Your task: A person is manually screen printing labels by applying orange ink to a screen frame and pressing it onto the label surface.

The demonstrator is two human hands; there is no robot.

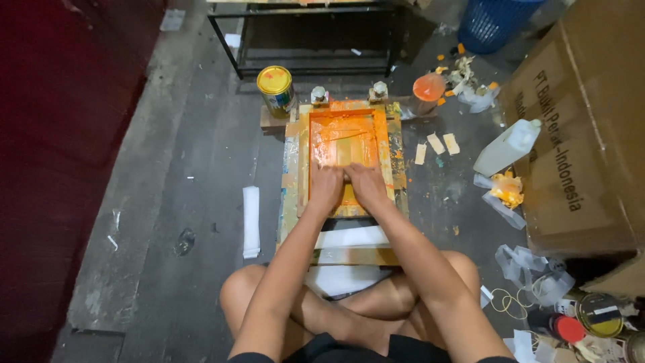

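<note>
On the floor between my knees lies the printing frame (344, 158), orange with ink. My left hand (327, 186) and right hand (366, 185) press side by side on it, fingers flat, clamping nothing. A paint can (276, 89) stands just behind.

A round yellow-lidded paint tin (276, 89) stands at upper centre, just left of a black metal frame (306, 33). An orange-lidded plastic tub (428, 91) sits right of centre top, below a blue plastic basket (494, 21). A white plastic jug (507, 148) leans by a large brown cardboard box (584, 128) at right. A folded white cloth strip (251, 220) lies left of centre
</note>
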